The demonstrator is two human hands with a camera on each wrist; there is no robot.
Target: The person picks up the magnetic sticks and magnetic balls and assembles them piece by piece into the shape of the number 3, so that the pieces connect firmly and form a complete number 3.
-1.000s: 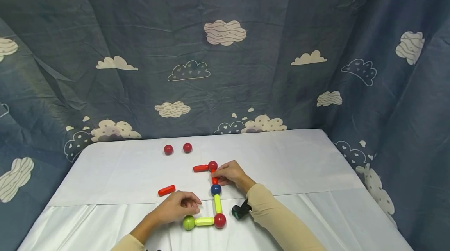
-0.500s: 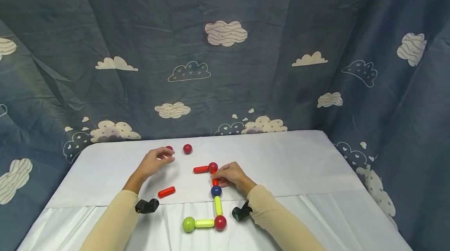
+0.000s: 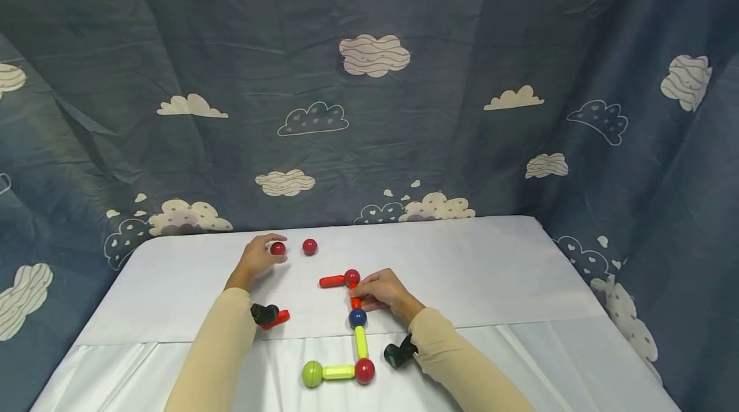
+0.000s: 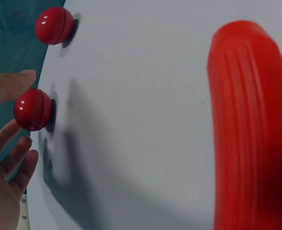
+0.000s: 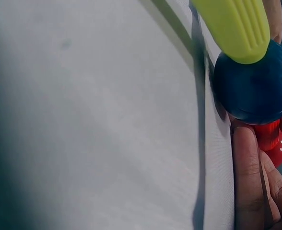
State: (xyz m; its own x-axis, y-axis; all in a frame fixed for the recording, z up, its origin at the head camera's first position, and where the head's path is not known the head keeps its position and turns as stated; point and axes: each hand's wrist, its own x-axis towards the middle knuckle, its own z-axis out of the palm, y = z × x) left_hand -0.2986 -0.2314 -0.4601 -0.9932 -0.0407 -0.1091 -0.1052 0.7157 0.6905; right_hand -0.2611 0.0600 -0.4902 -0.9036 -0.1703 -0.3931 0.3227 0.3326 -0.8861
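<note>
At the far left of the table, my left hand (image 3: 256, 260) has its thumb and fingers spread around a loose red ball (image 3: 278, 249). In the left wrist view the thumb lies over that ball and the fingers below it; firm contact cannot be made out. My right hand (image 3: 385, 290) pinches a red rod (image 3: 355, 303) joining a red ball (image 3: 352, 278) to a blue ball (image 3: 357, 317). Another red rod (image 3: 331, 282) sticks out leftward from the upper ball. Below the blue ball, a yellow-green rod (image 3: 361, 342) leads to a red corner ball (image 3: 364, 371), then another yellow-green rod (image 3: 339, 372) and a green ball (image 3: 312, 374).
A second loose red ball (image 3: 310, 246) lies right of the first. One loose red rod (image 4: 246, 129) is partly hidden by the left wrist camera (image 3: 265, 314) in the head view. White cloth (image 3: 462, 271) covers the table; a dark cloud-patterned curtain (image 3: 404, 117) hangs behind.
My left hand has moved from beside the green ball up to the far left red ball, its fingers now around it. The right hand keeps its pinch on the red rod.
</note>
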